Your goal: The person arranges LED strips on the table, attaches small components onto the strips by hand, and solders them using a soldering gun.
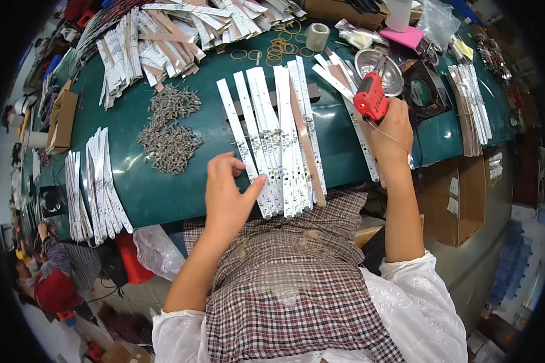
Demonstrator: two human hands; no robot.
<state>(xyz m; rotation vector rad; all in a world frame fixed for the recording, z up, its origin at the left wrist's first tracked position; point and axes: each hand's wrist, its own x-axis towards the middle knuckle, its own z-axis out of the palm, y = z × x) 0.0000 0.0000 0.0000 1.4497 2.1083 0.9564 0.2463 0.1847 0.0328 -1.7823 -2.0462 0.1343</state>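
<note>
My right hand (392, 136) is closed around a red-and-black electric screwdriver (371, 100) with a small red light lit. Its thin tip points away from me, over a shiny metal bowl (378, 71). My left hand (227, 190) holds nothing; its fingers are apart, thumb and fingertips at the left edge of a row of white LED strips (272, 145). These strips lie side by side, fanned at the far end, with a brown strip (306, 142) among them. They rest across a dark bar (313, 94). Whether my left fingertips touch them I cannot tell.
Left of the row lie small metal screws (169, 145) in a heap. Bundles of strips (105, 187) lie at the left, with larger piles (181, 36) at the back. Rubber bands (280, 49), a tape roll (317, 37) and a pink pad (402, 37) sit behind. A cardboard box (457, 206) stands at right.
</note>
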